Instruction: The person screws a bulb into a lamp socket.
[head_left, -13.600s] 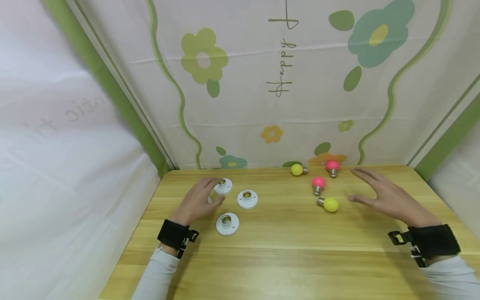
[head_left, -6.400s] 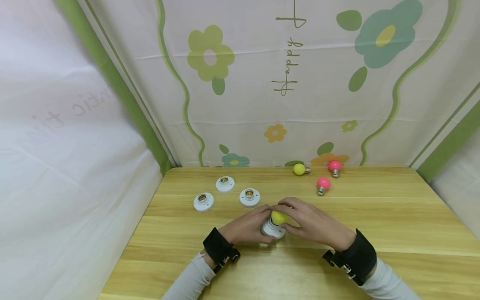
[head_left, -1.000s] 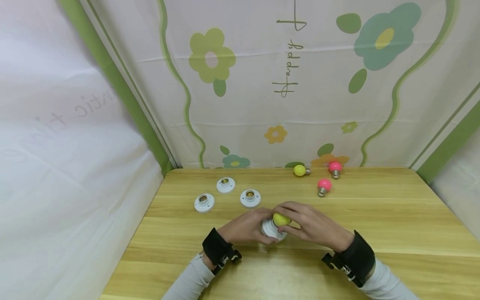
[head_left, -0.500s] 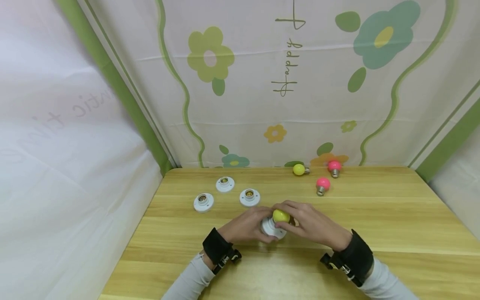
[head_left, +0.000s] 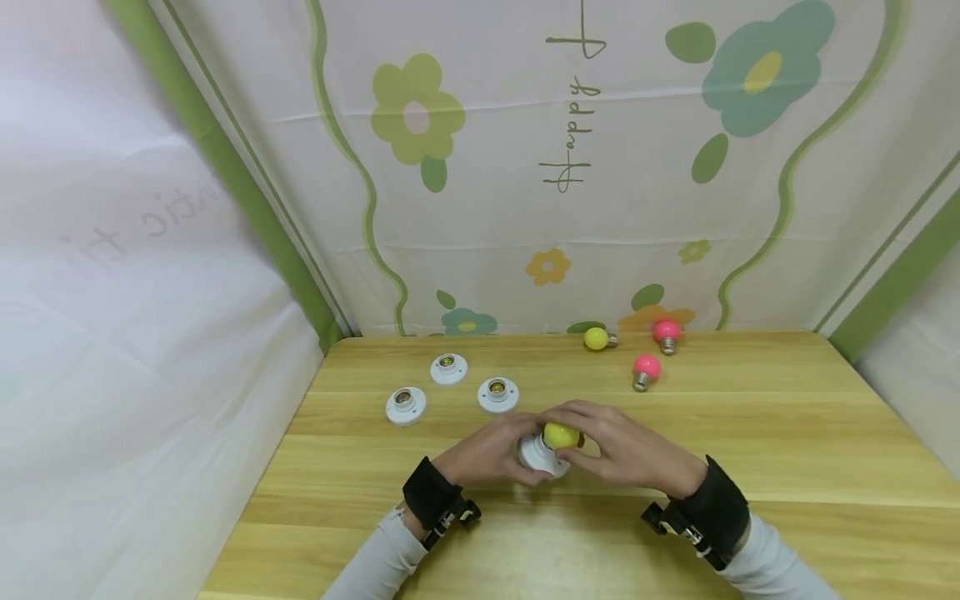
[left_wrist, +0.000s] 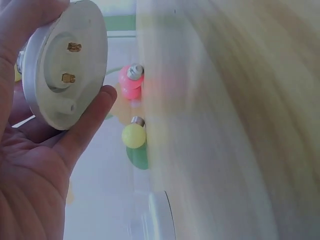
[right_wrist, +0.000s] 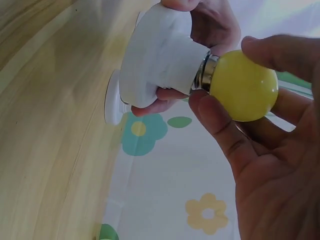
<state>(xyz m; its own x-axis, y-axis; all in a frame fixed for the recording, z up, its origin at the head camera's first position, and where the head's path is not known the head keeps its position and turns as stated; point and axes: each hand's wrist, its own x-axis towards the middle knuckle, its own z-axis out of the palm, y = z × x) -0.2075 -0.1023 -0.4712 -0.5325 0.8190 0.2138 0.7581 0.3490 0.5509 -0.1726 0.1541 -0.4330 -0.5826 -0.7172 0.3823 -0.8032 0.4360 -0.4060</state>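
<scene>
My left hand grips a white round lamp holder by its edge, raised off the wooden table. In the left wrist view the underside of the lamp holder shows two brass terminals. My right hand holds a yellow light bulb between thumb and fingers. In the right wrist view the yellow bulb meets the mouth of the lamp holder, with part of its metal screw base showing outside. Both are tilted, the bulb toward my right hand.
On the wooden table, three white lamp holders sit at the back left. Two pink bulbs and another yellow bulb lie at the back right. A flowered cloth hangs behind the table's far edge.
From 13.6 seconds ago, the hands have come together, the left taking the front lamp holder and the right a yellow bulb. Over the last second, the right fingers shift slightly round the bulb.
</scene>
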